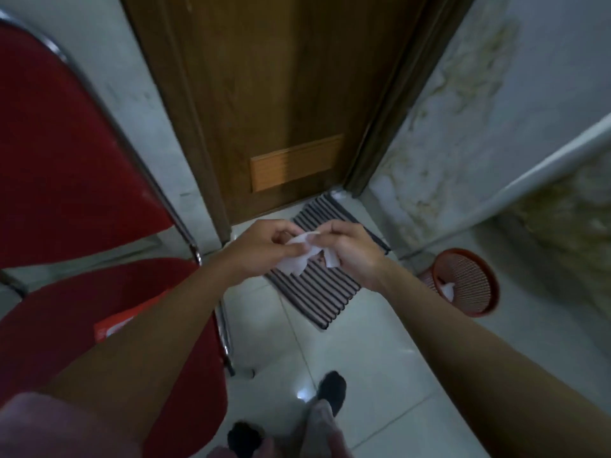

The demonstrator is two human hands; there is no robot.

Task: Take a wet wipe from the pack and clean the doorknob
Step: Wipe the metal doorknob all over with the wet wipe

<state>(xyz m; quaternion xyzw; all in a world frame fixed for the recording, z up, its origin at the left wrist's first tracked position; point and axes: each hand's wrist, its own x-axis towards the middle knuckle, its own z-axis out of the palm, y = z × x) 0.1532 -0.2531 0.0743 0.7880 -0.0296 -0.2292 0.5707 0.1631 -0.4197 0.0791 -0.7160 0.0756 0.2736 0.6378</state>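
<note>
A white wet wipe [302, 259] is stretched between both hands in front of me, above the striped mat. My left hand [261, 247] pinches its left part and my right hand [352, 249] pinches its right part, fingertips close together. The red-orange wipe pack [114, 327] lies on the red chair seat, partly hidden under my left forearm. The brown wooden door [281, 94] stands shut straight ahead; its doorknob is out of view.
A red chair [66, 160] with a metal frame stands at my left. A striped doormat [325, 289] lies at the door's foot. A red mesh wastebasket [466, 282] holding a white scrap sits at the right by the stained wall. My feet are at the bottom.
</note>
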